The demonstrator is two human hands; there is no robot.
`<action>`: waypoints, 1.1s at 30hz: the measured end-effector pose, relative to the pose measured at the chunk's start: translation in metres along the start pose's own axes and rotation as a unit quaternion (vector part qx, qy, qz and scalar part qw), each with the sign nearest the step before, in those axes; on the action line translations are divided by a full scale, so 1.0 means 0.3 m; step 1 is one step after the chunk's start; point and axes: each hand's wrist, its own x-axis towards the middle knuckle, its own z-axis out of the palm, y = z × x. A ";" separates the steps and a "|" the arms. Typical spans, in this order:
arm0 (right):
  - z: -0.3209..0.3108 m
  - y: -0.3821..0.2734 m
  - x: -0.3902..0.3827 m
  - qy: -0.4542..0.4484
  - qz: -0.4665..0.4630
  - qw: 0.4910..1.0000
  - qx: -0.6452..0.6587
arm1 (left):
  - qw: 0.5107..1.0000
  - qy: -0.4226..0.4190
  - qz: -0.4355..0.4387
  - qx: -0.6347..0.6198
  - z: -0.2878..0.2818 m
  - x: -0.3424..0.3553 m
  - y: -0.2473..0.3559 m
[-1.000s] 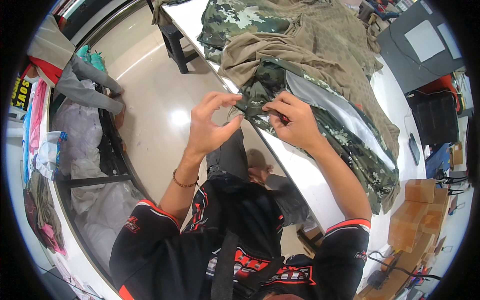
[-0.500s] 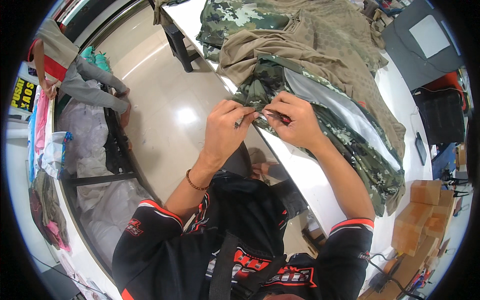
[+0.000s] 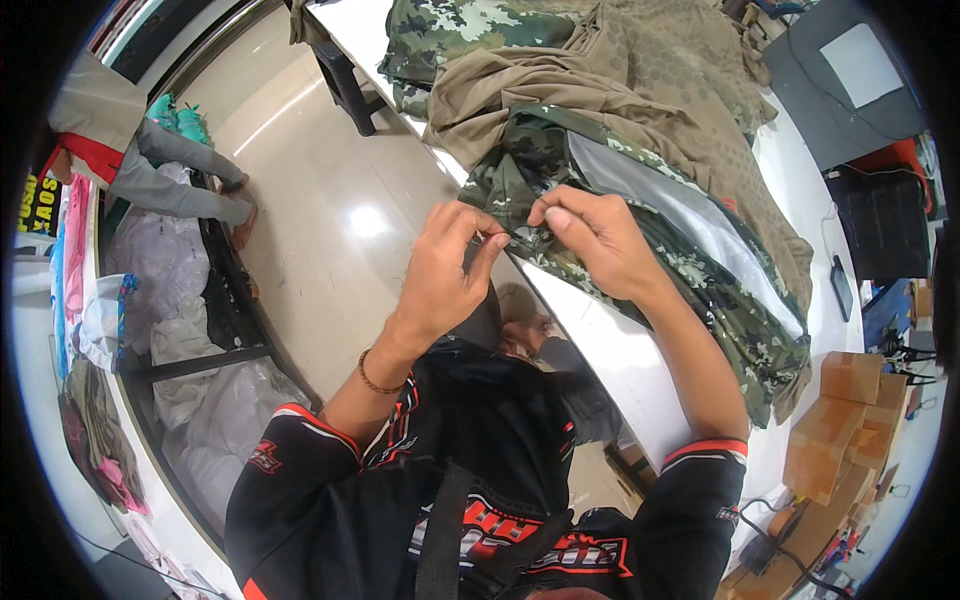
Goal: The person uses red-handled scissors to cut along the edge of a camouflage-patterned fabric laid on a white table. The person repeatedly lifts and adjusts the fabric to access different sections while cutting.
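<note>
Left hand: pinched together, contents unclear
Right hand: curled, grip unclear
Camouflage cloth: rumpled, smooth grey lining
Counter: flat, white

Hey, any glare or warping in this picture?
Head view: a white glare spot shines on the glossy floor; the white table's right edge bows near the rim; black surrounds the rounded image; anything between the left hand's fingertips is too small to tell.
</note>
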 end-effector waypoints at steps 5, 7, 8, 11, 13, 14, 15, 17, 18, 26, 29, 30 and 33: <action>-0.013 -0.055 -0.012 -0.068 0.253 0.928 0.265 | 0.999 0.034 0.020 0.003 0.020 0.011 0.012; -0.002 -0.058 -0.015 -0.091 0.306 0.886 0.336 | 0.998 0.054 0.013 -0.006 0.031 0.010 0.020; 0.004 -0.058 -0.015 -0.101 0.331 0.861 0.372 | 0.998 0.059 0.013 -0.007 0.036 0.006 0.018; 0.038 -0.047 -0.018 -0.110 0.344 0.847 0.390 | 0.997 0.071 0.012 -0.012 0.050 -0.003 0.010; 0.055 -0.054 -0.016 -0.094 0.365 0.840 0.390 | 0.997 0.077 0.010 -0.014 0.051 -0.004 0.010; 0.059 -0.053 -0.015 -0.091 0.369 0.839 0.390 | 0.997 0.078 0.012 -0.015 0.050 -0.004 0.009; 0.064 -0.048 -0.015 -0.088 0.373 0.837 0.391 | 0.997 0.078 0.014 -0.015 0.048 -0.002 0.009; 0.070 -0.039 -0.017 -0.084 0.375 0.836 0.391 | 0.997 0.079 0.014 -0.016 0.048 -0.005 0.010; 0.071 -0.037 -0.018 -0.083 0.372 0.837 0.392 | 0.997 0.079 0.012 -0.015 0.049 -0.005 0.011; 0.078 -0.044 -0.024 -0.060 0.373 0.853 0.361 | 0.996 0.081 0.002 -0.032 0.066 -0.002 0.008; 0.084 -0.040 -0.019 -0.046 0.369 0.853 0.367 | 0.996 0.080 0.010 -0.033 0.066 0.000 0.010; 0.085 -0.039 -0.018 -0.044 0.366 0.853 0.370 | 0.996 0.077 0.012 -0.032 0.064 -0.002 0.009; 0.089 -0.045 -0.012 -0.042 0.360 0.859 0.362 | 0.997 0.073 0.020 -0.033 0.064 -0.002 0.003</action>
